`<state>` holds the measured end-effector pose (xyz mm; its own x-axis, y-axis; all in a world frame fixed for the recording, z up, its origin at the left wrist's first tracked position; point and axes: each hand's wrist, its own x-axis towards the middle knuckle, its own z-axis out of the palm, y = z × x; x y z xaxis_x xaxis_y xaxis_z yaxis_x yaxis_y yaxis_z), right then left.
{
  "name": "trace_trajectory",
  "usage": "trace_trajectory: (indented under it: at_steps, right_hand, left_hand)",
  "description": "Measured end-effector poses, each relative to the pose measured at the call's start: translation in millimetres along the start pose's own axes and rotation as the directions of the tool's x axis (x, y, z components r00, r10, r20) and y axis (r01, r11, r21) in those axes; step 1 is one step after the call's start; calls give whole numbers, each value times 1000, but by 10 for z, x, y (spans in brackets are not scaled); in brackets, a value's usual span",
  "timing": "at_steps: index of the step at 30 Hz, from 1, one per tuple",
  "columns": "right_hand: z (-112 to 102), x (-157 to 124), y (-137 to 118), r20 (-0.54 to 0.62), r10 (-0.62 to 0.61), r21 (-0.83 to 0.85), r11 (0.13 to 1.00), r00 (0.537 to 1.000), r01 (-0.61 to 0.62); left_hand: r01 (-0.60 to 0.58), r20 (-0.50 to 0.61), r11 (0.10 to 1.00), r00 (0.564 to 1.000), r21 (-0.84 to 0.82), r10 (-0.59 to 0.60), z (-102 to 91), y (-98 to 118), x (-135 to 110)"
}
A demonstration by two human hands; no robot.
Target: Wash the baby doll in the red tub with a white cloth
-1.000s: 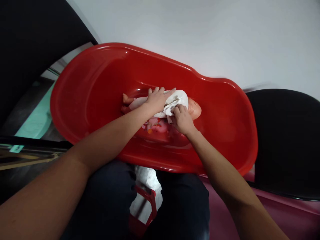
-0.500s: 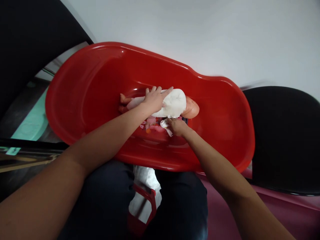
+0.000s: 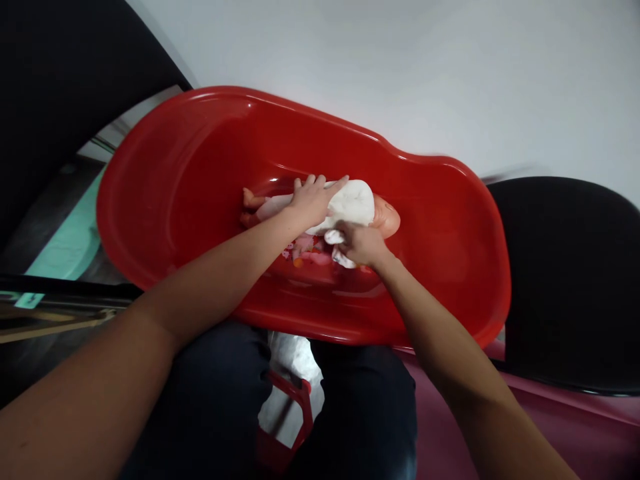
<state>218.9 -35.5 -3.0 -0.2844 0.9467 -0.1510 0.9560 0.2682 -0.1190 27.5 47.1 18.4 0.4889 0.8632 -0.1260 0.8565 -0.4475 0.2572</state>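
A baby doll (image 3: 387, 219) lies on its side in a red plastic tub (image 3: 190, 167), head to the right, feet to the left. Its white cloth body (image 3: 355, 200) shows between my hands. My left hand (image 3: 313, 199) rests flat on the doll's body with fingers stretched out over it. My right hand (image 3: 360, 243) is closed on a small crumpled white cloth (image 3: 336, 239) pressed against the doll's near side. Under the doll lies something pink with a pattern (image 3: 307, 252).
The tub rests across my lap, over dark trousers (image 3: 215, 400). A black chair seat (image 3: 570, 280) stands to the right. A red and white object (image 3: 290, 393) shows between my knees. A white wall (image 3: 400, 67) rises behind, with a dark surface at the left.
My right hand came off the top of the doll's body, dropped to its near side with the white cloth bunched in it. My left hand stayed on the doll.
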Motion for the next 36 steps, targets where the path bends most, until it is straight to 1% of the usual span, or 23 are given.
trace_trajectory:
  at_steps: [1, 2, 3, 4, 5, 6, 7, 8, 10, 11, 13, 15, 18, 20, 22, 25, 28, 30, 33, 36]
  right_hand:
    - [-66, 15, 21, -103, 46, 33, 999, 994, -43]
    - [-120, 30, 48, -217, 111, 74, 993, 970, -97]
    - [-159, 45, 79, -322, 182, 118, 981, 929, -151]
    - [-180, 57, 111, -399, 242, 158, 968, 885, -193]
    - [-183, 67, 137, -441, 278, 187, 958, 854, -216]
    - [-170, 74, 155, -452, 294, 202, 953, 842, -224]
    - [-144, 77, 159, -434, 289, 205, 954, 853, -218]
    - [-110, 77, 148, -393, 266, 197, 959, 880, -202]
    - [-33, 65, 84, -272, 186, 165, 976, 944, -145]
    - [4, 54, 39, -206, 139, 148, 983, 969, -110]
    - [71, 30, -54, -93, 56, 117, 992, 994, -45]
    - [126, 9, -123, -20, -12, 91, 996, 1000, 14]
    - [186, 2, -160, 80, -101, 58, 994, 992, 97]
    - [203, 11, -151, 152, -113, 27, 994, 982, 110]
    - [201, 23, -124, 206, -65, -14, 998, 976, 69]
    - [186, 31, -46, 274, 86, -59, 996, 958, -72]
    - [212, 23, 50, 312, 209, -90, 978, 927, -190]
    - [260, 21, 90, 298, 223, -100, 974, 928, -201]
    - [344, 31, 69, 252, 125, -36, 992, 959, -120]
    - [396, 38, -29, 197, -28, 110, 994, 980, 6]
  left_hand:
    - [-5, 0, 1000, 1000, -2, 5, -5, -1, -5]
    - [-8, 1, 1000, 1000, -3, 8, -10, -1, -10]
    - [-9, 1, 1000, 1000, -2, 9, -14, -1, -14]
    - [-9, 1, 1000, 1000, 1, 9, -19, 1, -17]
    - [-8, 4, 1000, 1000, 3, 8, -22, 3, -19]
    - [-6, 9, 1000, 1000, 5, 6, -24, 5, -19]
    - [-2, 13, 1000, 1000, 5, 2, -26, 7, -20]
    - [-1, 15, 1000, 1000, 4, 1, -26, 9, -20]
    - [2, 12, 1000, 1000, -1, -2, -26, 11, -22]
    - [5, 9, 1000, 1000, -4, -5, -25, 11, -24]
    - [9, 5, 1000, 1000, -7, -9, -24, 9, -28]
    - [9, 5, 1000, 1000, -3, -9, -26, 7, -33]
    - [2, 14, 1000, 1000, 1, -2, -36, 9, -40]
    - [3, 20, 1000, 1000, 0, -3, -45, 13, -43]
    - [6, 21, 1000, 1000, 2, -7, -55, 17, -47]
    - [6, 21, 1000, 1000, 3, -6, -66, 22, -55]
    - [3, 18, 1000, 1000, 1, -3, -70, 23, -61]
    - [3, 18, 1000, 1000, 0, -3, -65, 23, -60]
    - [8, 21, 1000, 1000, -1, -8, -51, 20, -48]
    - [7, 19, 1000, 1000, -5, -7, -36, 16, -34]
